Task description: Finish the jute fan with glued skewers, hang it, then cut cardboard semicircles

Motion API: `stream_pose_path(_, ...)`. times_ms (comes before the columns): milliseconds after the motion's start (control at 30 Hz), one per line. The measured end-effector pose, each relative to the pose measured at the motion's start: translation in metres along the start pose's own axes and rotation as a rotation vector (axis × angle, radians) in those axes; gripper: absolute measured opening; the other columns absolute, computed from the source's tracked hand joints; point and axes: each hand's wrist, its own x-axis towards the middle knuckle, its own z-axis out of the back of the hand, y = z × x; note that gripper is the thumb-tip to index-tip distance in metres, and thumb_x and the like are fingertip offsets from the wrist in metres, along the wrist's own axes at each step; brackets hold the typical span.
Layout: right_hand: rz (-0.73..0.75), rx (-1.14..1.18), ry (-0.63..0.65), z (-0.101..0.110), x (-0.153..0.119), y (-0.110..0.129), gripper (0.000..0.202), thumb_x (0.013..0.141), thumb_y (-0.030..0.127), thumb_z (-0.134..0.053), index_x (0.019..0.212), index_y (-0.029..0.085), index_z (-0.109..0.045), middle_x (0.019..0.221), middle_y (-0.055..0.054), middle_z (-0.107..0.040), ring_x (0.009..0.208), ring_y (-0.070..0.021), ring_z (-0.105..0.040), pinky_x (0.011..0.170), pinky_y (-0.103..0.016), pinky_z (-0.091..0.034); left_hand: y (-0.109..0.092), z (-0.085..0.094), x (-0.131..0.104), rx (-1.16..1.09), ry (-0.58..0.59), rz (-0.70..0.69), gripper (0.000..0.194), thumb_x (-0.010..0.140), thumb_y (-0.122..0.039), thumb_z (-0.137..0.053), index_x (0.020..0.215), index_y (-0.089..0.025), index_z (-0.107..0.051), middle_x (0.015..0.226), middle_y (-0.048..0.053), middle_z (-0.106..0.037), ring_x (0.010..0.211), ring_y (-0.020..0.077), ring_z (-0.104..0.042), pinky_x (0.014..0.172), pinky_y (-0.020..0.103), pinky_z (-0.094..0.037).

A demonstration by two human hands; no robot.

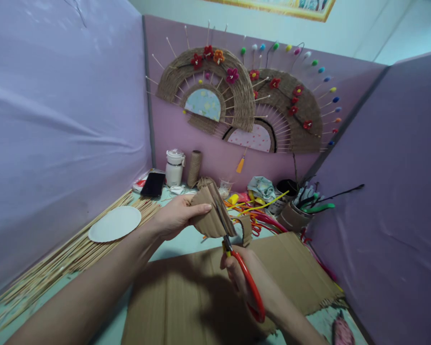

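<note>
My left hand grips a curved piece of brown cardboard, thumb on its face and fingers behind it. Red-handled scissors are in my right hand, their blades at the right edge of that piece, where a narrow strip stands beside it. Both hands are held above a large flat cardboard sheet. A small curved cardboard scrap is just behind the scissors.
White paper plate on thin sticks at left. Phone, white jar and twine roll stand behind. Pipe cleaners and a tool-filled can are at right. Flowered half-ring decorations hang on the back panel.
</note>
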Motion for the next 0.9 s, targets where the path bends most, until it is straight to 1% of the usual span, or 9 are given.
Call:
stream_pose_path(133,-0.010,0.013,0.019,0.0004,-0.0010,-0.0018,0.077,0.075,0.088,-0.023,0.070,0.018,-0.052,0.052,0.000,-0.046,0.049,-0.0129,-0.042,0.045,-0.024,-0.031,-0.0007,0.0012,0.0006,-0.007,0.023,0.014,0.042,0.054,-0.036,-0.088,0.082,-0.009,-0.071,0.079,0.008,-0.072,0.075,0.0178,-0.065,0.073,0.030,-0.050)
stream_pose_path(267,-0.042,-0.024,0.048,0.0026,-0.0010,-0.0019,0.072,0.075,0.087,-0.027,0.065,0.019,-0.049,0.051,0.001,-0.045,0.048,-0.0118,-0.040,0.044,-0.023,-0.028,0.0016,0.0009,0.0020,-0.019,0.033,0.044,0.042,0.054,-0.036,-0.089,0.081,-0.009,-0.071,0.080,0.008,-0.072,0.074,0.0176,-0.064,0.071,0.030,-0.050)
stream_pose_path(367,-0.066,-0.048,0.045,0.0034,-0.0006,0.0012,0.061,0.079,0.077,-0.034,0.061,0.020,-0.046,0.050,0.002,-0.043,0.047,-0.0110,-0.038,0.044,-0.023,-0.026,0.0034,0.0003,0.0030,-0.033,0.017,0.049,0.042,0.053,-0.036,-0.089,0.081,-0.010,-0.071,0.080,0.008,-0.072,0.076,0.0170,-0.064,0.071,0.028,-0.050)
stream_pose_path(467,-0.069,-0.043,0.002,0.0025,-0.0002,0.0040,0.051,0.081,0.066,-0.040,0.058,0.021,-0.043,0.050,0.002,-0.044,0.048,-0.0107,-0.038,0.045,-0.023,-0.025,0.0042,-0.0005,0.0031,-0.051,0.009,0.050,0.042,0.052,-0.035,-0.090,0.080,-0.009,-0.071,0.079,0.007,-0.072,0.075,0.0163,-0.064,0.071,0.028,-0.049)
stream_pose_path(600,-0.114,-0.061,-0.045,0.0013,0.0013,0.0038,0.045,0.081,0.058,-0.041,0.056,0.020,-0.045,0.050,0.001,-0.044,0.047,-0.0107,-0.038,0.044,-0.024,-0.023,0.0039,-0.0017,0.0021,-0.057,0.009,0.053,0.044,0.052,-0.035,-0.089,0.081,-0.008,-0.071,0.078,0.007,-0.071,0.073,0.0162,-0.063,0.070,0.028,-0.049)
stream_pose_path(667,-0.132,-0.074,-0.052,0.0017,0.0026,0.0032,0.046,0.080,0.058,-0.040,0.055,0.020,-0.046,0.049,0.002,-0.042,0.046,-0.0108,-0.038,0.045,-0.024,-0.023,0.0038,-0.0020,0.0018,-0.060,0.008,0.051,0.044,0.052,-0.035,-0.089,0.081,-0.008,-0.071,0.078,0.007,-0.071,0.073,0.0159,-0.063,0.069,0.027,-0.049)
stream_pose_path(833,-0.141,-0.044,-0.065,0.0023,0.0065,0.0027,0.055,0.077,0.069,-0.039,0.050,0.022,-0.039,0.046,0.004,-0.035,0.044,-0.0101,-0.034,0.044,-0.025,-0.020,0.0042,-0.0024,0.0008,-0.060,0.009,0.039,0.044,0.051,-0.037,-0.089,0.079,-0.008,-0.071,0.077,0.007,-0.070,0.071,0.0158,-0.062,0.067,0.028,-0.049)
stream_pose_path(900,-0.139,-0.018,-0.074,0.0012,0.0079,0.0017,0.055,0.076,0.070,-0.039,0.050,0.022,-0.038,0.045,0.004,-0.034,0.044,-0.0099,-0.034,0.044,-0.025,-0.020,0.0043,-0.0026,0.0002,-0.058,0.009,0.042,0.044,0.052,-0.037,-0.089,0.081,-0.009,-0.071,0.078,0.007,-0.070,0.072,0.0161,-0.061,0.067,0.028,-0.049)
